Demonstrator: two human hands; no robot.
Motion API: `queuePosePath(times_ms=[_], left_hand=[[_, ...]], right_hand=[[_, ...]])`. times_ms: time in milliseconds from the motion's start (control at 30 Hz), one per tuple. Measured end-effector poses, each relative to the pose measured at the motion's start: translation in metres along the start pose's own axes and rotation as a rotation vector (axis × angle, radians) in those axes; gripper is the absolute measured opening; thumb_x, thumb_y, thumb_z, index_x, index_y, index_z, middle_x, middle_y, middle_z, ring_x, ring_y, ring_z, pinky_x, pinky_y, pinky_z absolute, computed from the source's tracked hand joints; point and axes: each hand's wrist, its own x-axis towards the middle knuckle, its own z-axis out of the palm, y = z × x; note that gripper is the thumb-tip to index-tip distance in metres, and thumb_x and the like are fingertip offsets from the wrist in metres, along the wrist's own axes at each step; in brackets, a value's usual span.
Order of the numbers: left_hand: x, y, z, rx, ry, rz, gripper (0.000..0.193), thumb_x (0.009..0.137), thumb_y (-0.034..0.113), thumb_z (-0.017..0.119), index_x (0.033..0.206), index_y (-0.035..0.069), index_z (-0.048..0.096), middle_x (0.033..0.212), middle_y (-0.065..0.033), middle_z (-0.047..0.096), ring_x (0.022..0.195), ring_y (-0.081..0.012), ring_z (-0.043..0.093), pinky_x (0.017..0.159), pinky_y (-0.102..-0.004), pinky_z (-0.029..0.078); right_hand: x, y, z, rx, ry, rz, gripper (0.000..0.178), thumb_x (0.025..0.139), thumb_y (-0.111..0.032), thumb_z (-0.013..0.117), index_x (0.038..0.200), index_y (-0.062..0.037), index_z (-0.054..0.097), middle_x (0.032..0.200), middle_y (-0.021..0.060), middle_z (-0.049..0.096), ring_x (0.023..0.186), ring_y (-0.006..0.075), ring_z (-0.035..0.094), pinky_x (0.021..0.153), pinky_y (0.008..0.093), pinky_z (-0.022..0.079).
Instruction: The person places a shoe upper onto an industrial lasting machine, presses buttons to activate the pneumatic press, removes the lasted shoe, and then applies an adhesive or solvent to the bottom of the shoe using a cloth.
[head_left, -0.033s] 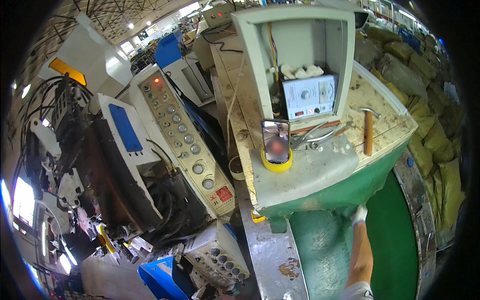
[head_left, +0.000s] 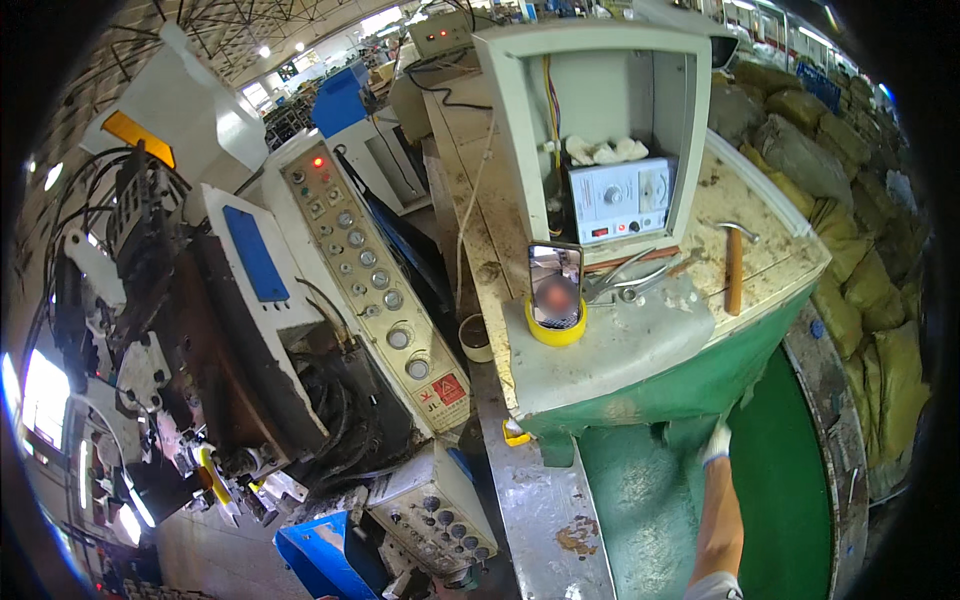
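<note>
Head view: right hand (head_left: 717,442), in a white glove, sits slightly lower than in the earlier frame, and the green sheet (head_left: 640,398) beside it now shows a more distinct hanging flap; tabletop items keep their places. Left hand is not in view.

The green sheet drapes over the near edge of the workbench (head_left: 715,200), its lower edge reaching the glove's fingertips. Contact appears likely, but whether the fingers are closed on it cannot be told; they are too small and blurred.

Handling, as judged: sheet light, soft and pliable, not fragile, possibly slippery under a glove. Best hold is the loose lower edge near the hand, pinched between thumb and fingers.

On the bench above: grey mat (head_left: 640,345), hammer (head_left: 734,285), and a phone (head_left: 556,280) standing upright at a yellow tape roll (head_left: 556,336).
</note>
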Motion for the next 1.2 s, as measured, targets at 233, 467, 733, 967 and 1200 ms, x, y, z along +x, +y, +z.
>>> queuePosePath(times_ms=[233, 467, 733, 967, 1200], left_hand=[[0.002, -0.025, 0.013, 0.007, 0.033, 0.025, 0.022, 0.092, 0.029, 0.075, 0.101, 0.008, 0.077, 0.104, -0.012, 0.077, 0.098, -0.0335, 0.071, 0.088, -0.0441, 0.056], [0.018, -0.038, 0.036, -0.344, -0.052, 0.093, 0.019, 0.091, 0.023, 0.073, 0.092, 0.005, 0.078, 0.089, -0.0133, 0.076, 0.081, -0.0392, 0.071, 0.072, -0.044, 0.055], [0.108, -0.019, 0.007, -1.597, -0.406, -0.245, 0.043, 0.107, 0.029, 0.059, 0.137, -0.002, 0.061, 0.111, -0.0093, 0.073, 0.093, -0.0187, 0.072, 0.084, -0.0337, 0.058], [0.126, -0.122, -0.014, -1.746, -0.355, -0.348, 0.019, 0.094, 0.009, 0.072, 0.11, -0.002, 0.071, 0.093, -0.0063, 0.074, 0.078, -0.0155, 0.072, 0.071, -0.031, 0.062], [0.134, -0.173, -0.007, -1.669, -0.05, -0.511, 0.023, 0.09, 0.002, 0.074, 0.111, -0.006, 0.072, 0.098, -0.0103, 0.076, 0.081, -0.0169, 0.073, 0.076, -0.0309, 0.062]], right_hand=[[-0.312, 0.003, -0.005, 0.169, -0.625, 0.151, 0.085, 0.076, -0.033, 0.085, 0.146, -0.0009, 0.05, 0.135, 0.0157, 0.064, 0.116, 0.0372, 0.066, 0.097, 0.0557, 0.057], [-0.546, 0.058, 0.05, 0.698, -0.69, 0.479, 0.075, 0.087, -0.044, 0.078, 0.146, -0.006, 0.051, 0.137, 0.0185, 0.062, 0.127, 0.0375, 0.061, 0.109, 0.0564, 0.052], [-0.589, 0.129, 0.221, -0.082, -0.85, 0.442, 0.053, 0.099, -0.03, 0.068, 0.144, -0.0038, 0.056, 0.13, 0.0153, 0.066, 0.112, 0.0255, 0.067, 0.094, 0.0386, 0.057], [-0.695, 0.137, 0.305, -0.181, -0.956, 0.537, 0.049, 0.101, -0.02, 0.067, 0.145, -0.001, 0.056, 0.126, 0.0109, 0.069, 0.108, 0.0193, 0.069, 0.092, 0.0328, 0.058], [-0.715, 0.182, 0.357, -0.391, -1.016, 0.403, 0.056, 0.101, -0.027, 0.065, 0.146, 0.004, 0.054, 0.126, 0.0105, 0.068, 0.108, 0.0146, 0.065, 0.093, 0.029, 0.053]])
